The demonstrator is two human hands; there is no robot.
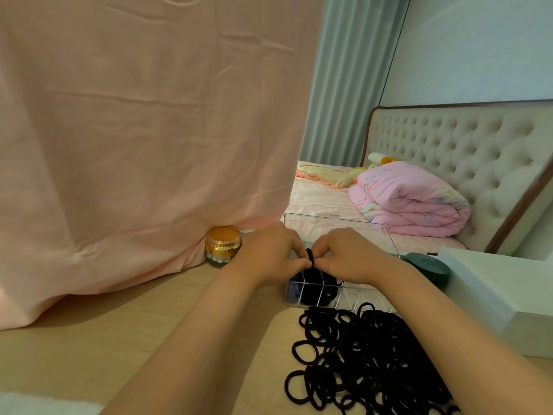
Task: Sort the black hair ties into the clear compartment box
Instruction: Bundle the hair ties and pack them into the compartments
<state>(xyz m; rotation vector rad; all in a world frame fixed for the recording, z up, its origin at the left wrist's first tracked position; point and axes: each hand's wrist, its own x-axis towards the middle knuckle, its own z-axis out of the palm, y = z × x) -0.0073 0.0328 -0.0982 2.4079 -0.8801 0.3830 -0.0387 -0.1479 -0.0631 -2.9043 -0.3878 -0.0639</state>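
Hair ties (371, 357): too many to count, loose pile at 5 o'clock on wooden table (119, 348) | clear compartment box (338, 289), one, lid up: black ties fill two left cells, something blue in the first | I see left hand (269, 256) and right hand (347, 256) together, pinching one tie (310, 256) above box | one gold jar (223, 245) at 9 o'clock.

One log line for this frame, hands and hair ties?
left hand: pinching hair tie | right hand: pinching same tie | position: above clear box, lid open | loose pile: on table, unsorted
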